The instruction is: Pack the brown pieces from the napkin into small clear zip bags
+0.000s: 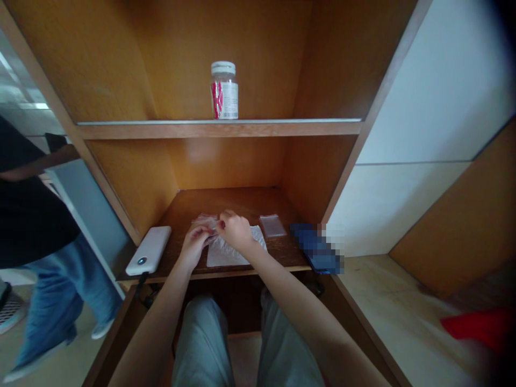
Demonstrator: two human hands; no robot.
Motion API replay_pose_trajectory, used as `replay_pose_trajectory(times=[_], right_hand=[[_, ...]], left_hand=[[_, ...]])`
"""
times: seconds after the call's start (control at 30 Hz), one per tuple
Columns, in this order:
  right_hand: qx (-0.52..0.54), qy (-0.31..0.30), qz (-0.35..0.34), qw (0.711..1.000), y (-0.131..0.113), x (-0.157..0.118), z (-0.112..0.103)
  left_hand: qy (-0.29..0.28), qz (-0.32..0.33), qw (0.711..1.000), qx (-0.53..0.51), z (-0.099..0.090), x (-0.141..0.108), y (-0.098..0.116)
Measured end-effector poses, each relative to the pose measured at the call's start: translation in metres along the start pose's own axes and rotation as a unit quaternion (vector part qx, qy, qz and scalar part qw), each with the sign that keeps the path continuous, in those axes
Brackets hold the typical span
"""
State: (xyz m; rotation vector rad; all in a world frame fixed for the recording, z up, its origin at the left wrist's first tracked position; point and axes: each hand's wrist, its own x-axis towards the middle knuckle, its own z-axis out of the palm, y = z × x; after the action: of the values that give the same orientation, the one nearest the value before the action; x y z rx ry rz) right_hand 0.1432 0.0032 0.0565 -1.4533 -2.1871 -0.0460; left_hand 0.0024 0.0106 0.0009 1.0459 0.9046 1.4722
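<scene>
Both hands meet over a sheet of crumpled white paper (223,257) on the lower shelf. My left hand (196,242) is closed, its fingertips pinching a small clear plastic bag (210,230). From the right, my right hand (235,230) comes in with curled fingers at the same spot; whatever they pinch is hidden. Just behind the hands lie more clear plastic bags (205,218), partly covered by the fingers. Another flat stack of clear bags (273,226) rests to the right of the paper.
A white power bank (149,251) with a black cable lies at the left edge. At the right edge is a dark blue, partly blurred object (316,250). A white-capped bottle (224,91) stands on the upper shelf (282,129). A person in jeans (60,290) is at the left.
</scene>
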Motion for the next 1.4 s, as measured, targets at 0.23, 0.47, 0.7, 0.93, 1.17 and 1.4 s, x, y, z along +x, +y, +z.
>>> replay_pose_trajectory(times=[0.23, 0.47, 0.7, 0.93, 1.17, 1.4], right_hand=[[-0.017, -0.030, -0.055, 0.998, 0.003, 0.000, -0.004], [-0.043, -0.066, -0.096, 0.992, 0.004, 0.002, -0.003], [0.002, -0.059, -0.089, 0.994, 0.009, 0.006, -0.004], [0.378, 0.006, -0.018, 0.926, 0.038, 0.022, 0.012], [0.499, -0.075, 0.006, 0.863, 0.053, 0.020, 0.015], [0.550, -0.190, -0.009, 0.813, 0.067, 0.017, 0.018]], left_hand=[[-0.005, 0.002, 1.000, -0.001, 0.000, 0.001, 0.000], [-0.020, 0.001, 1.000, 0.009, 0.000, -0.001, 0.001], [-0.031, 0.001, 1.000, 0.008, 0.003, -0.002, 0.001], [-0.036, 0.028, 0.997, -0.064, 0.000, 0.000, 0.005], [-0.023, 0.020, 0.999, -0.039, -0.005, 0.002, 0.004], [-0.005, 0.007, 1.000, -0.013, -0.005, 0.001, 0.004]])
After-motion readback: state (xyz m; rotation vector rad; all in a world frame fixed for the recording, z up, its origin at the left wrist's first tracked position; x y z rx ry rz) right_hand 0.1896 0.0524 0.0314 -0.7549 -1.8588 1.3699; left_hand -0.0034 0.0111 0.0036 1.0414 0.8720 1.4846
